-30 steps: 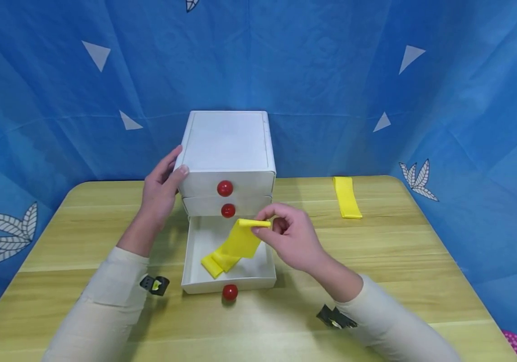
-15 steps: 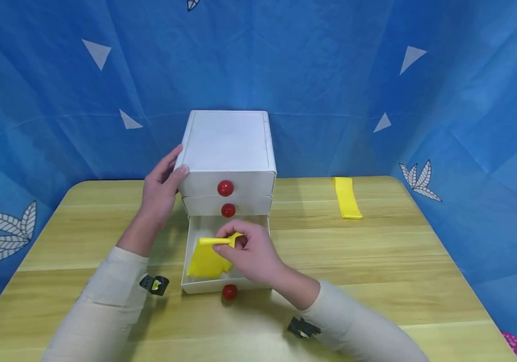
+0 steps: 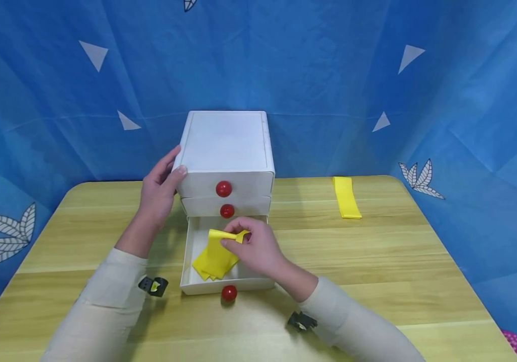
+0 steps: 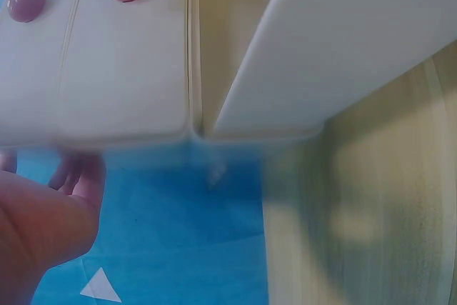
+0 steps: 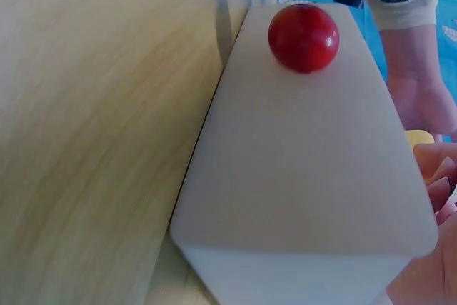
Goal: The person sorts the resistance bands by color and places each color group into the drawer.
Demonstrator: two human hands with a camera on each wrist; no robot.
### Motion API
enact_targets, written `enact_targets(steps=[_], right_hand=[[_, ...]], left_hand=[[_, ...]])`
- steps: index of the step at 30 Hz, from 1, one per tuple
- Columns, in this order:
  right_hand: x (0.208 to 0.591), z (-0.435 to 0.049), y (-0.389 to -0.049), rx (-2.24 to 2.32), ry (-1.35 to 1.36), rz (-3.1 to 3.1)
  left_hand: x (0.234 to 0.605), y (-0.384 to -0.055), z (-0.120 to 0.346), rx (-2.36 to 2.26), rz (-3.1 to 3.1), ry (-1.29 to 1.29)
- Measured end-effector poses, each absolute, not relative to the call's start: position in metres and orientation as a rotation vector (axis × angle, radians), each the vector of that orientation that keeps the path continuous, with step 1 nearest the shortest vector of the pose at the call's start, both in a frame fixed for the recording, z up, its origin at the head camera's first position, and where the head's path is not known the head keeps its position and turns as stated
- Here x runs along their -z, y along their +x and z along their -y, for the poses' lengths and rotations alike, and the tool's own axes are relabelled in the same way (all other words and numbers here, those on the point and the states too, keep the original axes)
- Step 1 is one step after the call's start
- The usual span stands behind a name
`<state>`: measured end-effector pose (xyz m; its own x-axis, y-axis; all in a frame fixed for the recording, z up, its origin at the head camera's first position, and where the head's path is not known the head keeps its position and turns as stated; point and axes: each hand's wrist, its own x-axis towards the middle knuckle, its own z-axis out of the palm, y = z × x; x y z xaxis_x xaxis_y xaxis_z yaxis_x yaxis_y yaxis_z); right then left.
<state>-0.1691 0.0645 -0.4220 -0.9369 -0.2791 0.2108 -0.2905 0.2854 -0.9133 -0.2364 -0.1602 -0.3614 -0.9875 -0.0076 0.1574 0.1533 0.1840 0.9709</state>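
A white drawer cabinet [image 3: 227, 143] with red knobs stands on the table, its lowest drawer [image 3: 190, 281] pulled out. My left hand [image 3: 156, 196] rests against the cabinet's left side, with the thumb near the top front corner. Over the drawer, my right hand [image 3: 258, 246] pinches a folded yellow cloth strip [image 3: 218, 254] by its upper edge, and the strip hangs down into the drawer. More yellow cloth lies beneath it; how many pieces I cannot tell. In the right wrist view the drawer front [image 5: 300, 155] hides most of the hand.
Another folded yellow strip [image 3: 347, 197] lies at the back right of the wooden table [image 3: 376, 271]. A blue patterned curtain [image 3: 322, 75] hangs behind. The two upper drawers are closed, and the lowest drawer's red knob [image 3: 229, 293] juts toward the front.
My right hand has moved left and slightly down over the drawer with the yellow strip, which now hangs above the other yellow cloth. The left hand has stayed on the cabinet.
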Motion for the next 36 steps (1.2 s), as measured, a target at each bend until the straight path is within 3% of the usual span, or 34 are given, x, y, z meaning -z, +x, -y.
enact_targets(steps=[23,36], right_hand=[[0.429,-0.089,-0.189,-1.266,0.499,2.794],[0.438,-0.113,-0.195,-1.245,0.461,2.711]], left_hand=[[0.363,-0.236,0.160,1.921,2.319,-0.125],[0.365,-0.238,0.160,1.916,2.323,-0.134]])
